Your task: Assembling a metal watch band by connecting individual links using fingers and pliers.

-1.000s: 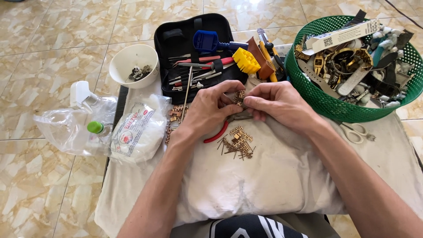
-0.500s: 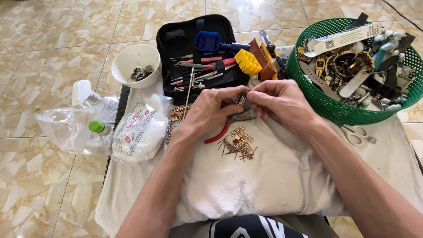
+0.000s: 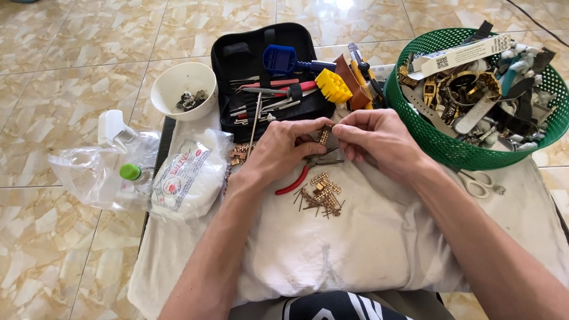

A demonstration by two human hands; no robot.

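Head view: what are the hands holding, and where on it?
Both hands, left hand and right hand, pinch a short gold watch-band link piece between their fingertips, one at each end.

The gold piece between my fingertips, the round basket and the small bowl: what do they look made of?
Gold link piece, pinched by left hand and right hand: probably gold-toned metal, shiny and segmented. Basket: green plastic, by its moulded lattice wall. Bowl: smooth and white, plastic or ceramic; the look leaves it open.
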